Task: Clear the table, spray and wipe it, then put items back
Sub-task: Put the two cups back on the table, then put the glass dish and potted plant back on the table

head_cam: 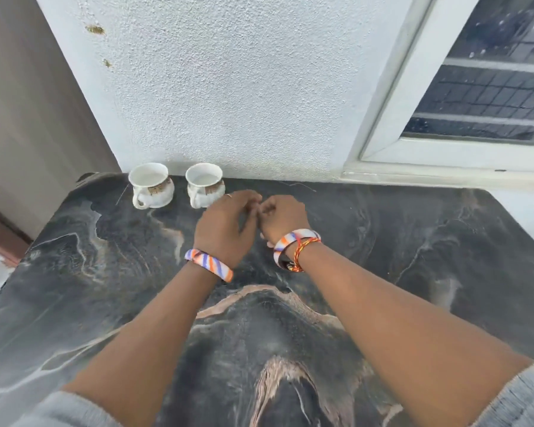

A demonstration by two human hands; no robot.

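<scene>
1. Head view looks down on a dark marbled table (383, 272) with pale and tan veining, pushed against a white textured wall (244, 87).
2. Two white mugs stand upright at the table's far edge, close to the wall. The left mug (151, 185) has its handle turned toward the camera; the right mug (204, 184) stands just beside it, with a gap between them. Both carry a brown patterned band.
3. The left hand (224, 224) hovers above the table just in front of the right mug, its fingers loosely curled; the fingertips overlap the mug's lower edge in the picture, and contact cannot be told.
4. The right hand (282, 218) is next to the left, fingers curled inward, and the two hands meet at the fingertips. Whether anything is pinched between them cannot be told.
5. Each wrist wears a bangle striped orange, purple and white; the right wrist also has a red-and-yellow thread band.
6. A window frame (392, 155) sits at the right of the wall.
</scene>
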